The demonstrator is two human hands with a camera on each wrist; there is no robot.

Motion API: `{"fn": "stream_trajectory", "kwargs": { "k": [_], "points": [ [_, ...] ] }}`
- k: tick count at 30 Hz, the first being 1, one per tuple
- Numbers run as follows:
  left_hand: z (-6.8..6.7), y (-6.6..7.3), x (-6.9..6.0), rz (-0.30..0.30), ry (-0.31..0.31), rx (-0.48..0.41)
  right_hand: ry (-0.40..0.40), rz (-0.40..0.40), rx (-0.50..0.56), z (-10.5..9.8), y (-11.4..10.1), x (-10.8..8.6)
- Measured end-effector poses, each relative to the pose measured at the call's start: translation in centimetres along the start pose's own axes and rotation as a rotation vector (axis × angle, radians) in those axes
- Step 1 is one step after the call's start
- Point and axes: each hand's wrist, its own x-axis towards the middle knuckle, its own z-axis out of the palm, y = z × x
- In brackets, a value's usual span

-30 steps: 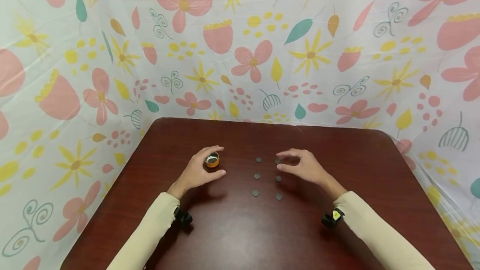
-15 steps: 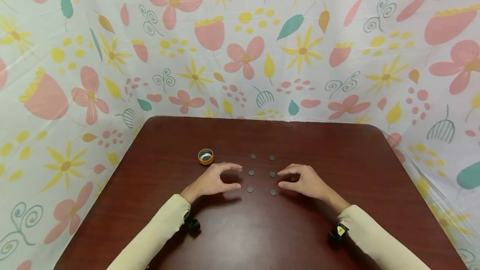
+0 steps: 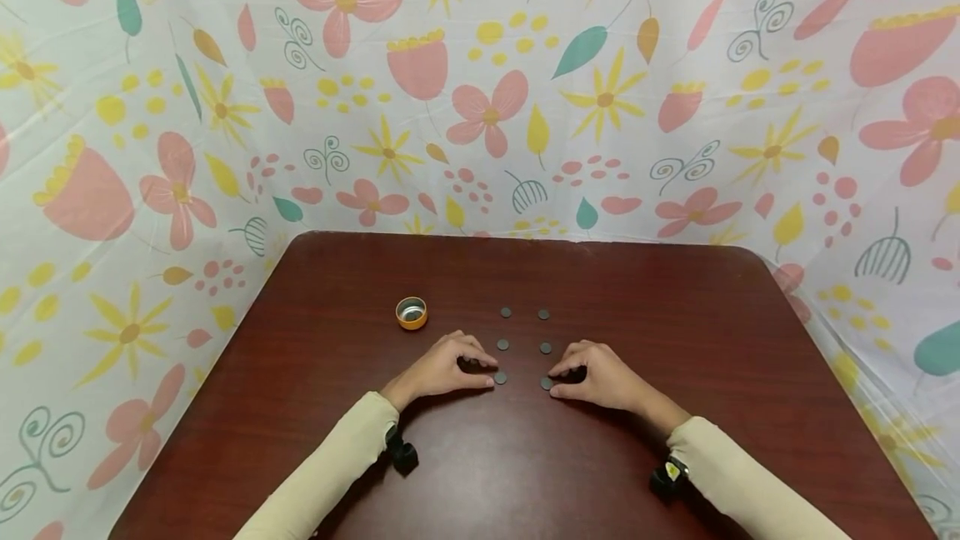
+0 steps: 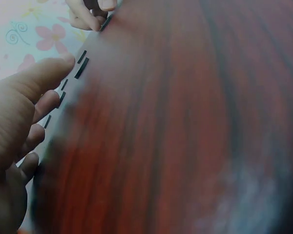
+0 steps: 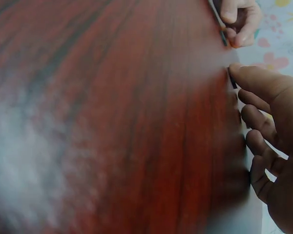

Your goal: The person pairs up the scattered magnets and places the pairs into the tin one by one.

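Observation:
Six small dark discs lie on the table in two columns. Beside the front left disc [image 3: 500, 378] is my left hand [image 3: 442, 367], thumb and fingers parted at its left edge. My right hand [image 3: 603, 377] has its thumb and fingertips at the right edge of the front right disc [image 3: 546, 383]. In the left wrist view the left hand [image 4: 14, 117] has its thumb tip near a disc [image 4: 81, 68]. The right wrist view shows the right hand [image 5: 283, 107], thumb tip against a disc [image 5: 232, 78]. Neither hand visibly lifts a disc.
A round, open-topped tin [image 3: 412, 322] with a gold-orange side stands left of the discs, behind my left hand. The dark red-brown table [image 3: 480, 473] meets a flower-printed cloth [image 3: 495, 182] at its back edge.
From beside the tin, my left hand has moved right and nearer the table's front, to the front left disc. My right hand has come down from the back right disc to the front one.

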Motion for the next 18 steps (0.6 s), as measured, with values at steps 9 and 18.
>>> {"fn": "stream_trajectory", "kwargs": {
  "k": [9, 18],
  "points": [
    [0.53, -0.05, 0.06, -0.044, -0.017, 0.003, 0.031, -0.009, -0.007, 0.57, -0.05, -0.17],
    [0.72, -0.04, 0.42, -0.073, -0.013, 0.016, 0.024, 0.017, 0.014, 0.78, -0.06, 0.22]
  ]
}}
